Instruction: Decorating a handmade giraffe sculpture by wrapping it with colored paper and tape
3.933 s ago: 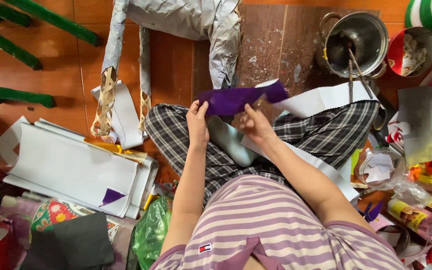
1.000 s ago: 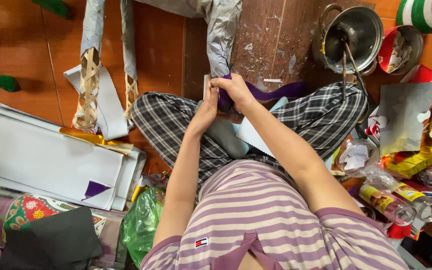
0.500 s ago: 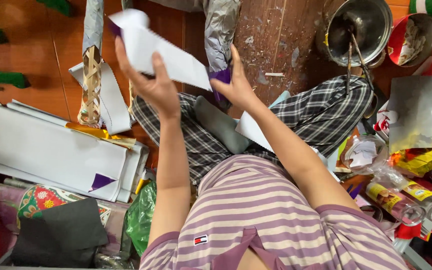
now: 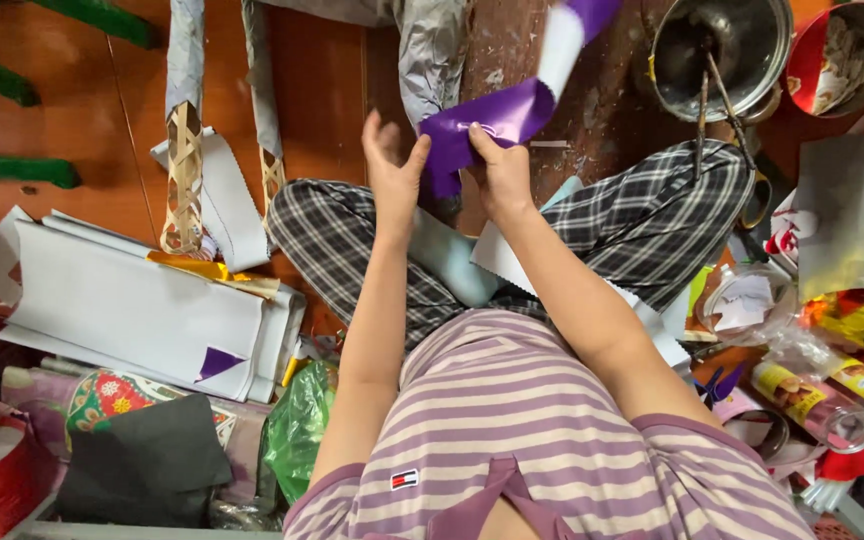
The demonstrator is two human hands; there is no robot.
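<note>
The right hand (image 4: 500, 172) pinches a curling purple paper sheet (image 4: 497, 118) (white underneath) raised above the checked-trousered lap; the left hand (image 4: 392, 172) hovers open beside it, fingers spread, perhaps steadying.

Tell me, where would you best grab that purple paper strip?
Probably at its lower purple end, from either side. That end lies between the left hand and right hand, which pinches it. The upper end flips up loose, showing its white back, so it gives little control.
</note>
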